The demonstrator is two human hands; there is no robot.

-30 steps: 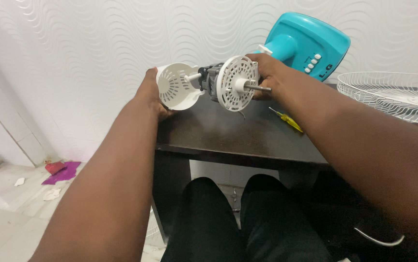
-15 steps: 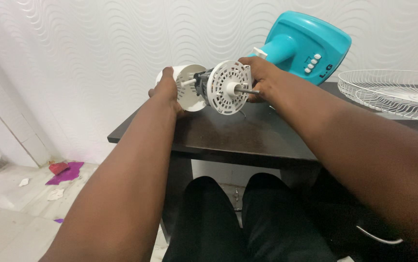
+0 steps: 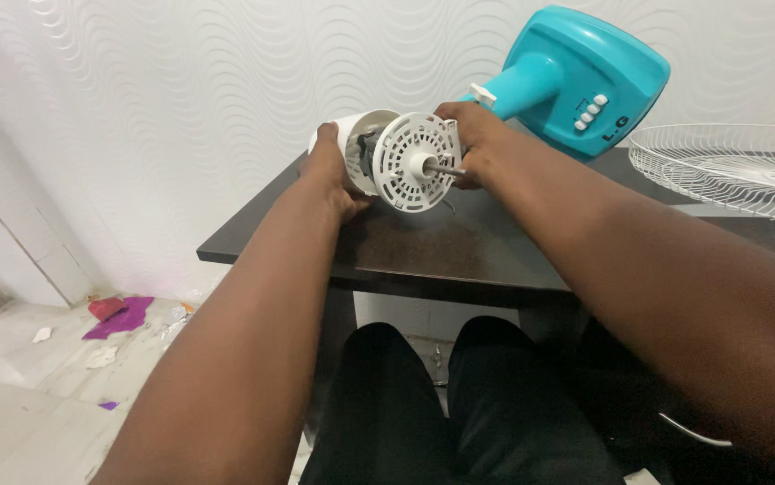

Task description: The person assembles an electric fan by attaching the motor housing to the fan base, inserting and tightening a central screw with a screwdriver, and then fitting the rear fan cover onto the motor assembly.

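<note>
I am seated at a dark bench (image 3: pixel 459 260), holding a white fan motor unit (image 3: pixel 401 162) up just above its top. My left hand (image 3: pixel 329 175) grips the rounded rear housing of the motor unit, fingers wrapped around it. My right hand (image 3: pixel 477 144) clasps the far side, beside the round slotted front plate (image 3: pixel 416 160), from which a thin metal shaft (image 3: pixel 446 168) pokes toward me. Behind the motor unit, a turquoise fan stand (image 3: pixel 576 81) lies tilted on the bench; to its right rests a white wire fan guard (image 3: pixel 729 171). The motor unit looks rigid and fairly heavy at its core, with brittle plastic fins; the solid housing seems the safest grip.
</note>
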